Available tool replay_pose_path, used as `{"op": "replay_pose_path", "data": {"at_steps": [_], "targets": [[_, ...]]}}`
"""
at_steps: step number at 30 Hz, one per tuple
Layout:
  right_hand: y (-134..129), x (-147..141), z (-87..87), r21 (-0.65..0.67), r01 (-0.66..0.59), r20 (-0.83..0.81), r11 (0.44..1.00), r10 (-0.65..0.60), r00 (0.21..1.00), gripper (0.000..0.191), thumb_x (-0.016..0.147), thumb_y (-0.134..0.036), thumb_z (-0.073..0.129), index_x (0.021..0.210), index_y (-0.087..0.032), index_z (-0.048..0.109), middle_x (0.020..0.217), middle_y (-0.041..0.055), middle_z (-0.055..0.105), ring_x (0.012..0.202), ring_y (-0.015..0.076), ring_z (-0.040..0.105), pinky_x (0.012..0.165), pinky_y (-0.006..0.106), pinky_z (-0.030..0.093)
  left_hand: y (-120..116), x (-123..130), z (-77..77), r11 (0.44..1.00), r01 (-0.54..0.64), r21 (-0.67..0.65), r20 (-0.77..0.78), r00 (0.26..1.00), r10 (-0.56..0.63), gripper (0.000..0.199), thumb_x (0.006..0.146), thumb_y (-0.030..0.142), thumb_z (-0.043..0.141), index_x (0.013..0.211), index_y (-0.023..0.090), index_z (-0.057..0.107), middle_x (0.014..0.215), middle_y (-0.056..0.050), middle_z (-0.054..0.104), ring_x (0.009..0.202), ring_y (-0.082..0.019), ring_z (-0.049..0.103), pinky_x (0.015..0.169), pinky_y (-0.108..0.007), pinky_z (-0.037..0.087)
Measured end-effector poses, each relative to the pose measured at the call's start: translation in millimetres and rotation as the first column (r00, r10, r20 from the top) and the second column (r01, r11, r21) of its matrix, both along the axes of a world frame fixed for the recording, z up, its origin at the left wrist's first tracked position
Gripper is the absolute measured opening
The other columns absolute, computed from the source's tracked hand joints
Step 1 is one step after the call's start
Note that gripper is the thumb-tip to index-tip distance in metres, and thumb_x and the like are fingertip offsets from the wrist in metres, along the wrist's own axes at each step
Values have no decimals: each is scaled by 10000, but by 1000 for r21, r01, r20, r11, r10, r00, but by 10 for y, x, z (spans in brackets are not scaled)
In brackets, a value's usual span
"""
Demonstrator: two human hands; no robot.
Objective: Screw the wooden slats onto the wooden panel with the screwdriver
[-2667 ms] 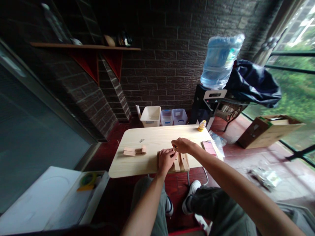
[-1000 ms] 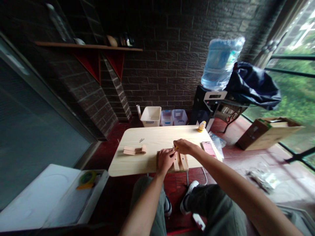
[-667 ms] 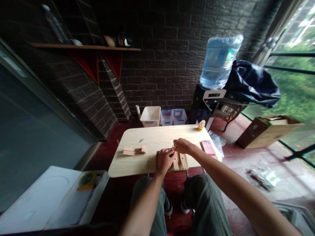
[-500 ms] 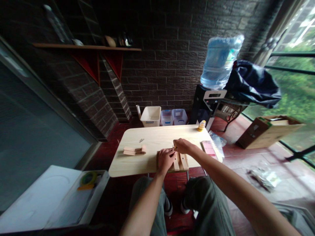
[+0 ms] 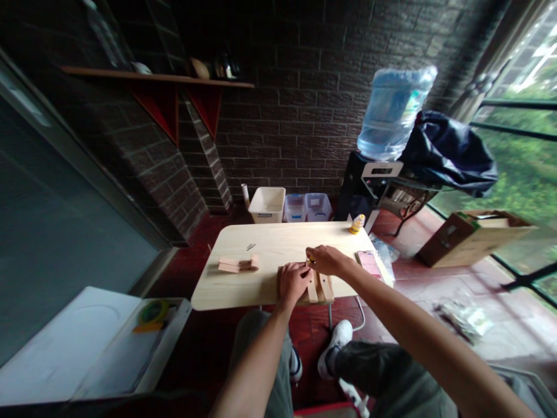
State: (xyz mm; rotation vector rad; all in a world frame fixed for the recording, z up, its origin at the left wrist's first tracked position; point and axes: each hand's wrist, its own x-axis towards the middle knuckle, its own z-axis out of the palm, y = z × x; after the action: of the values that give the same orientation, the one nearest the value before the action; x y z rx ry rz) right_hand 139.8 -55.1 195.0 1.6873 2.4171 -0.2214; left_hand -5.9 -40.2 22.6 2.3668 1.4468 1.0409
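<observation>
My left hand lies over the left part of a slatted wooden piece at the table's front edge, its fingers bent against the wood. Dark dots, like screw heads or holes, mark the pale slats. My right hand is closed in a fist just above the back of that piece. A bit of a yellow-and-black tool handle shows at the fist; the tool's tip is hidden. Left of my hands, a jointed pale wooden piece lies on the folding table, with a few small dark screws or pins behind it.
A small yellow-capped bottle stands at the table's back right corner. A pink phone-like object lies at the right edge. Plastic bins and a water dispenser stand behind. A white case sits at lower left.
My right leg has swung outward to the right, and its white shoe now shows under the table. Both hands stay at the same spot on the slatted wooden piece. The view has tilted slightly.
</observation>
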Motion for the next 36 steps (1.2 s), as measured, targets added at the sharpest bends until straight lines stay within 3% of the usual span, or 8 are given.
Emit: {"op": "replay_pose_path", "data": {"at_steps": [7, 22, 36], "targets": [[-6, 69, 8, 11, -27, -12, 1000, 27, 1000, 281, 1043, -284, 515, 1224, -151, 683, 1169, 179, 781, 1098, 285, 758, 845, 311, 536, 9, 2, -41, 1000, -6, 15, 2, 1000, 5, 95, 914, 305, 746, 938, 324, 836, 1065, -10, 825, 1021, -233, 725, 1009, -406, 493], [-6, 101, 43, 21, 4, 7, 1000, -4, 1000, 293, 1043, -287, 515, 1253, -177, 687, 1213, 159, 769, 1086, 246, 749, 869, 285, 514, 6, -4, -50, 1000, 7, 18, -7, 1000, -7, 107, 927, 304, 738, 952, 334, 837, 1056, -14, 822, 1004, -221, 715, 966, -387, 490], [-42, 101, 15, 24, -74, 36, 997, 73, 997, 275, 1037, -220, 493, 1232, -174, 682, 1155, 148, 771, 1035, 252, 763, 783, 276, 524, 2, -20, -64, 1000, 29, -2, 23, 999, -29, 116, 935, 301, 724, 969, 324, 833, 1074, -7, 819, 1025, -219, 705, 983, -387, 476]]}}
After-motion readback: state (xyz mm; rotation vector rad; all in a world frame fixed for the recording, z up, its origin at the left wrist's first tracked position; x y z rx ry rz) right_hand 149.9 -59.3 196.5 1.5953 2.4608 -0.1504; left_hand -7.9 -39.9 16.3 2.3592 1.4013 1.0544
